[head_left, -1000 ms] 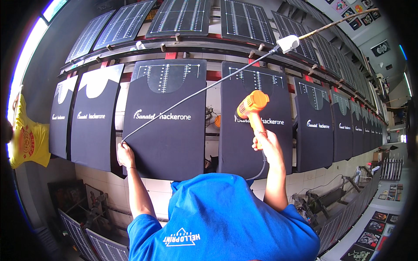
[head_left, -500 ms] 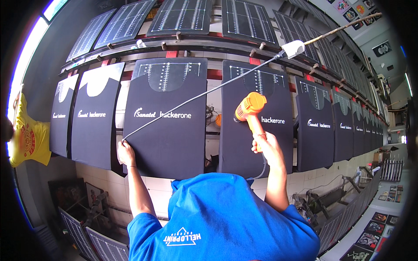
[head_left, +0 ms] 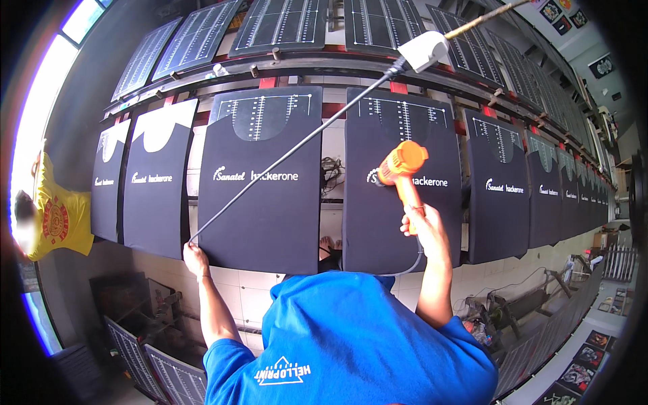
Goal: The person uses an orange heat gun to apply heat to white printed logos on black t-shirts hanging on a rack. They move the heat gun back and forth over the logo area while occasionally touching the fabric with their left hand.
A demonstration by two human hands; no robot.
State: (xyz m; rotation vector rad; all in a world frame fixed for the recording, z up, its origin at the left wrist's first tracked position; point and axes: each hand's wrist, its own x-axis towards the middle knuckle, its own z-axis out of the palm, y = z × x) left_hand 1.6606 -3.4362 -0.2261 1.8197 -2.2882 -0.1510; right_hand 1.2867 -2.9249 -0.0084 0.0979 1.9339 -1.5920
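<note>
Workshop wall, rows of black boards. Left hand (head_left: 196,256) at lower-left corner of middle board (head_left: 263,189); grip state unclear. Right of board, right hand (head_left: 422,226) clenched round orange heat gun (head_left: 401,165). Likely heating the print; next calls for steady sweep. Gun nudged right since earlier.

The right hand (head_left: 424,226) is closed around the handle of an orange heat gun (head_left: 403,164), whose nozzle points at a dark printing board (head_left: 403,182) with white markings. The left hand (head_left: 195,257) grips the lower corner of the neighbouring dark board (head_left: 266,175). A grey cable (head_left: 290,145) runs from near the left hand up to a white socket block (head_left: 423,51). The person wears a blue shirt (head_left: 351,344). At the far left there is a yellow shirt (head_left: 59,216).
</note>
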